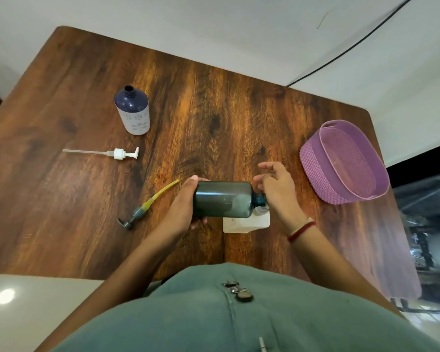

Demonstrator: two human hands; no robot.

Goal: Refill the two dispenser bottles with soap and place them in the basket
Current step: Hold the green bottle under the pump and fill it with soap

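The left hand point(181, 207) is gripping the dark green bottle point(221, 199) around its base, holding it sideways over the table point(214, 110), its neck above a white soap container point(247, 223). The right hand point(277, 189) is at the neck, fingers loosely spread; I cannot tell whether it is gripping anything. The blue bottle point(132, 110) is standing uncapped far left, near a white pump point(120, 153) and a grey pump point(137, 214); the purple basket point(313, 158) is sitting at right

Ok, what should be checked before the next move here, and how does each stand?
1. Left hand grips the dark bottle: ok.
2. Its pump is off, grey pump on the table: ok.
3. Dark bottle upright for filling: not ok, it lies sideways.
4. Right hand gripping the neck: cannot tell.
5. Soap level inside: cannot tell.
6. Blue bottle upright, uncapped: ok.
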